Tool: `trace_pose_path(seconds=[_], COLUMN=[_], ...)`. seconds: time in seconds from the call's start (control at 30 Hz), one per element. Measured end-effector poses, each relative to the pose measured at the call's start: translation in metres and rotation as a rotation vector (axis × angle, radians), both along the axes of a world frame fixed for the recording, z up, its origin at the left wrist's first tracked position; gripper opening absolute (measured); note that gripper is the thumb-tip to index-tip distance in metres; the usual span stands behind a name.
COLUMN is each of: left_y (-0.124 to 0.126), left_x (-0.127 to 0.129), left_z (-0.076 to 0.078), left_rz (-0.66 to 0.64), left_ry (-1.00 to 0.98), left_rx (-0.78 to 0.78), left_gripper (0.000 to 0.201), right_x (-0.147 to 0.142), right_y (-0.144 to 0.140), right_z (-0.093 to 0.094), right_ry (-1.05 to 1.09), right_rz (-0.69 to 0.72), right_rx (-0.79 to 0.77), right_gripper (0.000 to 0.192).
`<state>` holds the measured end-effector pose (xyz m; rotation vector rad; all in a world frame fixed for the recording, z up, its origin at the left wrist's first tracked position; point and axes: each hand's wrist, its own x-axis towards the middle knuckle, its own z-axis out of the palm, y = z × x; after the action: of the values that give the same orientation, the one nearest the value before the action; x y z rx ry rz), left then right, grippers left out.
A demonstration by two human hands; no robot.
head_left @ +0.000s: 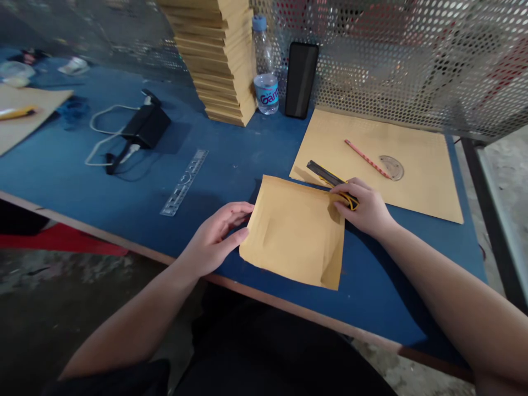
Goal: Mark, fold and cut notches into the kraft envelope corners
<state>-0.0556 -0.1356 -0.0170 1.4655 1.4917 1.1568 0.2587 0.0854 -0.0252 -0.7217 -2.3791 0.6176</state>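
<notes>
A folded brown paper piece [295, 231] lies on the blue table [103, 181] near its front edge. My left hand [214, 239] grips its left edge, thumb on top. My right hand [365, 209] rests at the paper's upper right corner and is closed around a black and yellow utility knife [330, 179], whose blade end points up and to the left over the paper's top edge.
A larger brown sheet [412, 176] behind carries a pink pencil [367, 159] and a round protractor [391, 168]. A tall stack of brown sheets [220, 60], a water bottle [266, 71] and a black phone [302, 80] stand at the back. A clear ruler [184, 181] and a black charger with cable [144, 126] lie left.
</notes>
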Motion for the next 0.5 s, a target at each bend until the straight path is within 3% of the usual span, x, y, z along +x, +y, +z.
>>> trace_pose_path(seconds=[0.17, 0.3, 0.43, 0.5], left_y=[0.002, 0.011, 0.037, 0.056], left_x=[0.002, -0.011, -0.034, -0.044], left_z=[0.004, 0.007, 0.006, 0.001], left_rz=[0.033, 0.019, -0.113, -0.218], left_ry=[0.150, 0.280, 0.702, 0.785], left_rx=[0.039, 0.028, 0.154, 0.206], left_gripper=[0.026, 0.022, 0.033, 0.039], right_x=[0.000, 0.000, 0.000, 0.000], right_y=[-0.001, -0.001, 0.001, 0.002], right_z=[0.000, -0.001, -0.001, 0.000], right_ry=[0.003, -0.004, -0.006, -0.005], right_rz=[0.004, 0.022, 0.047, 0.052], right_rx=[-0.004, -0.017, -0.037, -0.049], right_gripper=[0.023, 0.025, 0.027, 0.027])
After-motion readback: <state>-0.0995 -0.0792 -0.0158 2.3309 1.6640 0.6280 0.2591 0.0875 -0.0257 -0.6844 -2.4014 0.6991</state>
